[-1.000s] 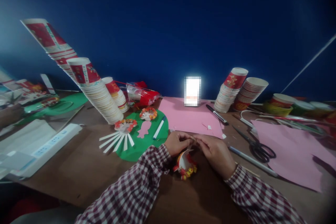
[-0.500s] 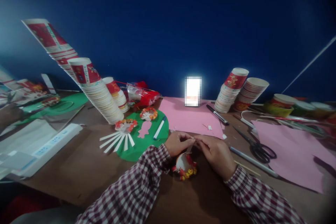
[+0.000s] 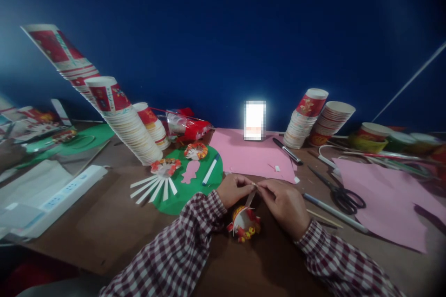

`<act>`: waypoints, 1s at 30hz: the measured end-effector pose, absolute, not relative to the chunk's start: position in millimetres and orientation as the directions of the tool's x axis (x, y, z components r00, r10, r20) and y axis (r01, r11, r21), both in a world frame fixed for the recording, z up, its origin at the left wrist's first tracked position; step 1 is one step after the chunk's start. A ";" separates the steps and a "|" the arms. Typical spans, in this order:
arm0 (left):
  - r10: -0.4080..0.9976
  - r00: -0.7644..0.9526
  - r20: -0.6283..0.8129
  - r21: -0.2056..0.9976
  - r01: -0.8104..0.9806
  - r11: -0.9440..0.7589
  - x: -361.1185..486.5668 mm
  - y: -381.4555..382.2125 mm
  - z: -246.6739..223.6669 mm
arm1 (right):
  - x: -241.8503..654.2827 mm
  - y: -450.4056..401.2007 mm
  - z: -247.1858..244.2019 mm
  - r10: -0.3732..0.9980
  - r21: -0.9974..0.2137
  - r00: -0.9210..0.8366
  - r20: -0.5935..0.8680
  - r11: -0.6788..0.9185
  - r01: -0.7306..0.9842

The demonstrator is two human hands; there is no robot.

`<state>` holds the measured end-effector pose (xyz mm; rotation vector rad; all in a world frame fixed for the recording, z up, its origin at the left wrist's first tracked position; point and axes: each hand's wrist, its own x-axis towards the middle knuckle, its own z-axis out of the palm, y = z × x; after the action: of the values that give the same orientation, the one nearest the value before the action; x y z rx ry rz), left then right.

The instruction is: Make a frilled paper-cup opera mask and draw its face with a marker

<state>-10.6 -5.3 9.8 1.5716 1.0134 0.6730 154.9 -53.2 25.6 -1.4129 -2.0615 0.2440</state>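
Note:
My left hand (image 3: pixel 234 190) and my right hand (image 3: pixel 284 202) meet fingertip to fingertip in front of me, both pinched closed. Between them is the tip of a narrow whitish paper strip (image 3: pixel 250 199), partly hidden by the fingers. The strip runs down to a cut paper cup piece (image 3: pixel 245 222) with a white middle and curled red and yellow edges, just below my hands. On the left, a green paper sheet (image 3: pixel 174 202) bears a pink paper cutout (image 3: pixel 191 171), a white marker (image 3: pixel 211 170) and a curled cup piece (image 3: pixel 195 151). Another cup piece with fanned white strips (image 3: pixel 156 188) overlaps its edge.
Stacks of paper cups (image 3: pixel 128 130) lean at the left, with more cup stacks (image 3: pixel 306 116) at the back right. Black scissors (image 3: pixel 343 197) and a capped pen (image 3: pixel 334 213) lie right of my hand. A power strip (image 3: pixel 66 195) and another person's hand (image 3: pixel 12 151) are at left.
My hands have shifted slightly, and more of the paper strip shows below my fingertips. The cup piece appears a little lower. The whole view has drifted slightly.

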 end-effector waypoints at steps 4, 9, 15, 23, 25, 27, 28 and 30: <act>0.877 0.470 -0.103 0.963 0.267 -0.030 -10.3 -5.6 12.1 | 153.7 -54.2 25.0 0.889 -0.472 -0.227 0.397 0.410 0.781; 0.892 0.431 -0.133 0.959 0.284 0.006 -8.1 -5.4 7.6 | 151.8 -55.2 22.8 0.889 -0.445 -0.208 0.407 0.393 0.805; 0.905 0.401 -0.145 0.940 0.342 -0.001 -8.4 -4.6 4.5 | 149.0 -57.1 21.7 0.872 -0.434 -0.214 0.440 0.415 0.799; 0.890 0.412 -0.193 0.955 0.286 0.074 -8.4 -4.6 5.5 | 149.1 -57.7 20.9 0.860 -0.398 -0.246 0.447 0.437 0.807; 0.882 0.439 -0.168 0.962 0.270 0.049 -8.8 -4.4 5.4 | 149.2 -58.2 21.5 0.858 -0.356 -0.258 0.444 0.433 0.828; 0.886 0.445 -0.128 0.958 0.285 -0.005 -9.2 -4.4 5.7 | 148.9 -58.6 22.3 0.853 -0.314 -0.268 0.448 0.431 0.846; 0.889 0.445 -0.109 0.955 0.296 -0.031 -9.4 -4.4 5.9 | 148.6 -58.8 22.6 0.849 -0.299 -0.274 0.452 0.434 0.850; 0.892 0.444 -0.087 0.952 0.302 -0.057 -9.4 -4.9 6.5 | 147.8 -59.1 22.9 0.842 -0.293 -0.285 0.458 0.446 0.846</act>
<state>-9.4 -4.9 6.5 1.6047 1.0671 0.6758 147.8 -59.1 22.9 -1.4093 -2.1455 -0.0087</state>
